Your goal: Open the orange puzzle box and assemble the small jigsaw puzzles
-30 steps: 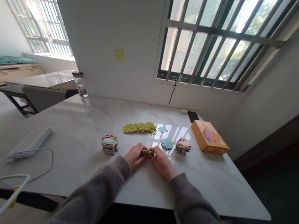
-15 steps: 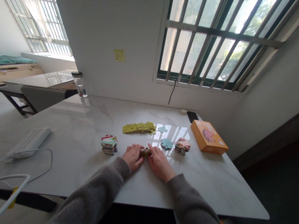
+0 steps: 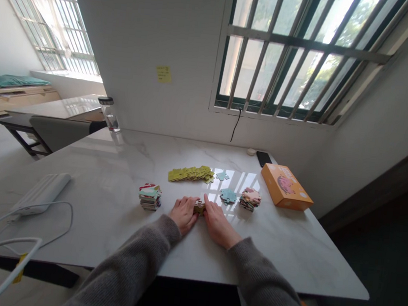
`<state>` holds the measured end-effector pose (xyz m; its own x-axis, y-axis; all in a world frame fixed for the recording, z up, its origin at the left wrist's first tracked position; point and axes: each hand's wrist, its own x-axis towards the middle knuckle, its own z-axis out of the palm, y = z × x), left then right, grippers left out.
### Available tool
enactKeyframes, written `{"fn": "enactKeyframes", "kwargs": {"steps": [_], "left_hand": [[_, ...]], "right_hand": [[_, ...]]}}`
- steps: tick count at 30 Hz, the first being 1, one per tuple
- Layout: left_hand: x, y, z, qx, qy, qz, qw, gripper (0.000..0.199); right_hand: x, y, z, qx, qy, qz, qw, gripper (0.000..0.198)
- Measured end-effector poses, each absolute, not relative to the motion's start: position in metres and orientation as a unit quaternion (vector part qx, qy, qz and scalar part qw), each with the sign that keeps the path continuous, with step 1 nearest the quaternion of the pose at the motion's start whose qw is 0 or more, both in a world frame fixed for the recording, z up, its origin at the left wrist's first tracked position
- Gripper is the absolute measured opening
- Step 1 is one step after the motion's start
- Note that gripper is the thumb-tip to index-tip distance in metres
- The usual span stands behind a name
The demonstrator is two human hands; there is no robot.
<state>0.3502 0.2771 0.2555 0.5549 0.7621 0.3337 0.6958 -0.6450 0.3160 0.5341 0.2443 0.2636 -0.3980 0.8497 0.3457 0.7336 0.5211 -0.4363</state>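
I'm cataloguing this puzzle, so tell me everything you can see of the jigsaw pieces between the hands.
The jigsaw pieces form a small, compact stack, apparently cardboard, with olive-brown and paler tones. The left hand and right hand hold it from either side, fingers partly hiding it, over the white tabletop. Its count and contact with the surface can't be told.

We see a smooth, glossy, marble-veined table point(image 3: 120, 167) beneath puzzle pieces point(image 3: 199, 208) resembling layered cardboard. To us, the sleeves point(image 3: 134, 263) look ribbed, matt knit; the bottle point(image 3: 110, 115), clear and shiny.
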Motion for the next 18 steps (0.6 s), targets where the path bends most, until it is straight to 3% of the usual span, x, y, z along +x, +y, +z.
{"fn": "enactKeyframes", "kwargs": {"steps": [8,18], "left_hand": [[0.3501,0.2787,0.2547,0.881,0.402,0.223,0.11,0.046],[0.3481,0.2766,0.2546,0.88,0.405,0.214,0.127,0.044]], "right_hand": [[0.5303,0.2482,0.2607,-0.462,-0.807,0.162,0.331,0.054],[0.5317,0.2442,0.2645,-0.481,-0.79,0.166,0.343,0.058]]}}
